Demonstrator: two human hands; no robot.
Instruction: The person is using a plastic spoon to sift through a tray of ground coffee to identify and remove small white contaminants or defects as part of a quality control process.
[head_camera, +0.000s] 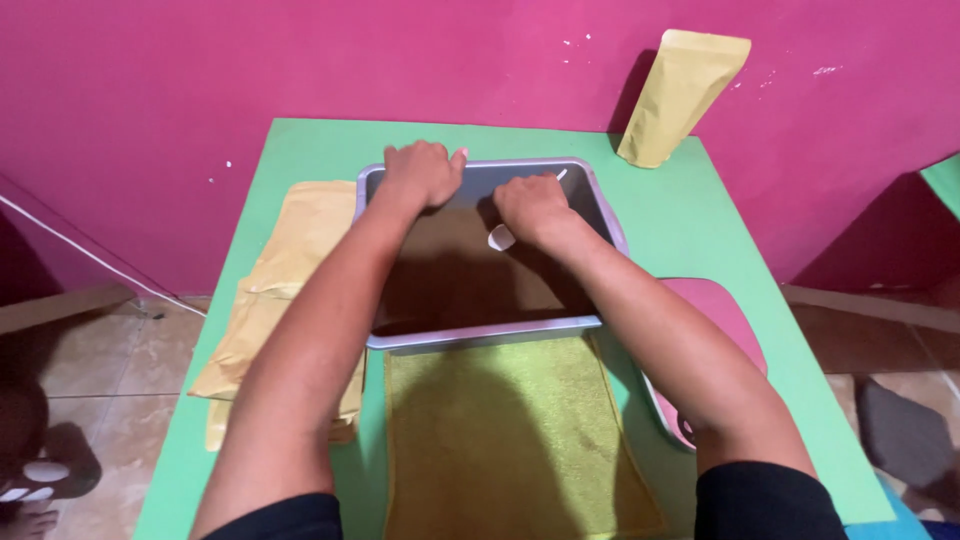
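Now both hands (475, 190) grip the grey tray's (480, 338) far edge.

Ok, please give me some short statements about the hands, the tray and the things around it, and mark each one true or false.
1. Both hands are at the far end of the grey tray. True: the left hand grips the far rim and the right hand is inside near it.
2. The yellow-green towel lies inside the tray. False: it lies on the green table, in front of the tray.
3. A tan pouch leans against the pink wall. True.
4. The flat tan envelopes lie right of the tray. False: they lie left of it.
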